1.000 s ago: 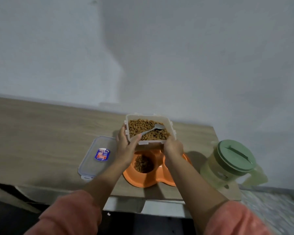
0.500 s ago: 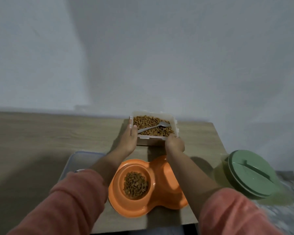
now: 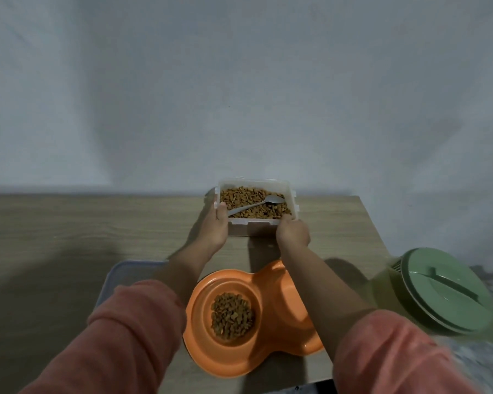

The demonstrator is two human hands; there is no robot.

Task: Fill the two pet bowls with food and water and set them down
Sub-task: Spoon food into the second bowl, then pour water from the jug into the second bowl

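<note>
An orange double pet bowl [image 3: 208, 356] sits at the table's near edge. Its left cup holds brown kibble [image 3: 232, 315]; my right forearm covers most of its right cup [image 3: 289, 291]. Farther back, against the wall, stands a clear plastic container [image 3: 254, 225] full of kibble, with a grey spoon [image 3: 256, 205] lying in it. My left hand [image 3: 215, 228] grips the container's left near corner, and my right hand [image 3: 293, 233] holds its right near corner. A pale green pitcher with a green lid [image 3: 447, 291] stands at the right.
The container's clear lid [image 3: 125, 273] lies flat at the near left, partly under my left sleeve. The wooden table [image 3: 69, 237] ends at a wall behind and at an edge on the right, beside the pitcher.
Both hands have carried the kibble container away from above the orange bowl to the back of the table near the wall. The view has moved closer in over the table.
</note>
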